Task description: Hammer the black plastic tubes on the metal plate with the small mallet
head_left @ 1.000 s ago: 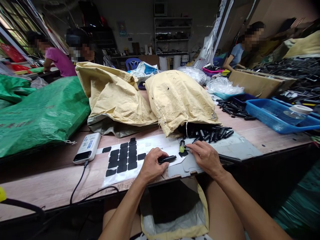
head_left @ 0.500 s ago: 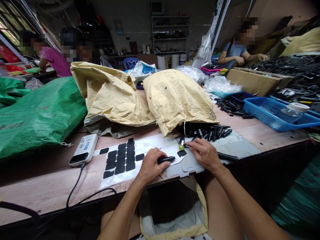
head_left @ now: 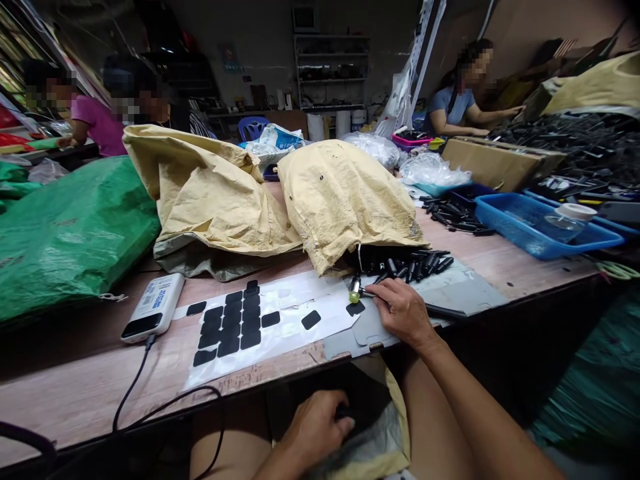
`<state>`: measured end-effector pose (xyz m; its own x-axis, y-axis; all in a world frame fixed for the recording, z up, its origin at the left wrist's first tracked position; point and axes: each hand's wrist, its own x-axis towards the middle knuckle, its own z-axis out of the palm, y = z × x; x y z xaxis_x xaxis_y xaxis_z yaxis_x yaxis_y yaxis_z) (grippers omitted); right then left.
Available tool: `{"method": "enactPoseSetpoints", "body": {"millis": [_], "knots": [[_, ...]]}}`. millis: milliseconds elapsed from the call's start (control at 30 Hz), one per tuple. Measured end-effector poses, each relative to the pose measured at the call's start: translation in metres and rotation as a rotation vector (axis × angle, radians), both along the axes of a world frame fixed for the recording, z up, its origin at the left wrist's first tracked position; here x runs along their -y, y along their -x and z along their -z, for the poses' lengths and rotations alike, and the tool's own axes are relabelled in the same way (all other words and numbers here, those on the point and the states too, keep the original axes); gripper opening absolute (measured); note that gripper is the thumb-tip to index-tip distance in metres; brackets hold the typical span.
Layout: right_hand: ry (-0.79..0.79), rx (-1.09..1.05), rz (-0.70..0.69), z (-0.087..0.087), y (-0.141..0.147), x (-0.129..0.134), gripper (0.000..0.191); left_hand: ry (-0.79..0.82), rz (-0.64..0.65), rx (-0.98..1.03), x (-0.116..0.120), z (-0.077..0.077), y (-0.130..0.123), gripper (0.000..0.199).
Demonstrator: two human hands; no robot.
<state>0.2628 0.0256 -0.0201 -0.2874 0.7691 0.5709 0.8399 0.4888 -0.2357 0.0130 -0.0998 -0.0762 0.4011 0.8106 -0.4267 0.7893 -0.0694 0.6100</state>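
My right hand (head_left: 400, 310) rests at the table's front edge, closed around a small hammer. The hammer (head_left: 355, 291) has a metal head with a yellow-green face, and its black handle (head_left: 445, 311) sticks out past my hand. Beside the head lies a black rounded square pad (head_left: 355, 309). Below the table edge, my left hand (head_left: 320, 427) is over an open yellow-edged bag (head_left: 395, 427) on my lap. Its fingers are curled around a short black cylindrical part (head_left: 343, 409), mostly hidden and dark. More black cylindrical parts (head_left: 415, 267) are piled beyond my right hand.
Rows of black pads lie on a white sheet (head_left: 280, 347). A white power bank (head_left: 155, 307) with a cable stands left. Yellow sacks (head_left: 350, 200), a green sack (head_left: 75, 233) and a blue tray (head_left: 540, 233) surround the work area. Several people sit behind.
My left hand has moved from the table down over the lap bag with the black part. A pad on the sheet is now uncovered. My right hand keeps its grip on the hammer.
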Motion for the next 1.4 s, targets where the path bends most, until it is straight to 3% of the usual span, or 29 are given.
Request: {"method": "enactPoseSetpoints", "body": {"millis": [67, 133, 167, 233, 300, 433, 533, 567, 633, 733, 833, 900, 1033, 1200, 1400], "knots": [[0.000, 0.001, 0.001, 0.000, 0.000, 0.000, 0.033, 0.046, -0.101, -0.123, -0.003, 0.036, 0.007, 0.039], [-0.001, 0.002, -0.003, 0.000, 0.000, 0.000, 0.033, 0.050, -0.128, -0.209, -0.005, 0.057, 0.014, 0.045], [-0.003, 0.003, -0.005, 0.000, 0.000, 0.000, 0.033, 0.059, -0.115, -0.239, -0.006, 0.060, 0.016, 0.048], [-0.008, 0.003, -0.009, -0.001, 0.000, 0.001, 0.033, 0.126, -0.060, -0.261, -0.005, 0.051, 0.016, 0.057], [-0.009, 0.001, -0.018, -0.003, 0.000, 0.002, 0.032, 0.203, 0.082, -0.225, -0.006, 0.022, 0.013, 0.060], [0.003, -0.007, -0.052, -0.006, 0.001, 0.005, 0.030, 0.293, 0.519, 0.106, -0.030, -0.068, 0.000, 0.045], [0.004, -0.021, -0.070, -0.006, 0.001, 0.007, 0.032, 0.258, 0.460, 0.399, -0.074, -0.127, -0.015, 0.042], [0.004, -0.024, -0.075, -0.006, 0.001, 0.007, 0.032, 0.152, 0.413, 0.423, -0.091, -0.140, -0.023, 0.038], [0.005, -0.032, -0.084, -0.007, 0.000, 0.008, 0.032, -0.212, 0.192, 0.362, -0.127, -0.153, -0.041, 0.030], [0.011, -0.052, -0.100, -0.008, 0.000, 0.008, 0.032, -0.558, -0.103, 0.072, -0.171, -0.149, -0.074, 0.027], [0.012, -0.064, -0.111, -0.009, -0.001, 0.008, 0.034, -0.621, -0.172, -0.182, -0.194, -0.135, -0.101, 0.028], [0.013, -0.067, -0.114, -0.008, -0.001, 0.008, 0.034, -0.612, -0.175, -0.241, -0.199, -0.129, -0.111, 0.029], [0.021, -0.073, -0.113, -0.007, -0.002, 0.007, 0.034, -0.595, -0.190, -0.288, -0.201, -0.127, -0.117, 0.028], [0.019, -0.073, -0.112, -0.006, -0.002, 0.007, 0.033, -0.594, -0.195, -0.300, -0.195, -0.137, -0.112, 0.027], [0.016, -0.070, -0.082, -0.007, 0.000, 0.007, 0.031, -0.659, -0.172, -0.177, -0.154, -0.144, -0.065, 0.018]]}}
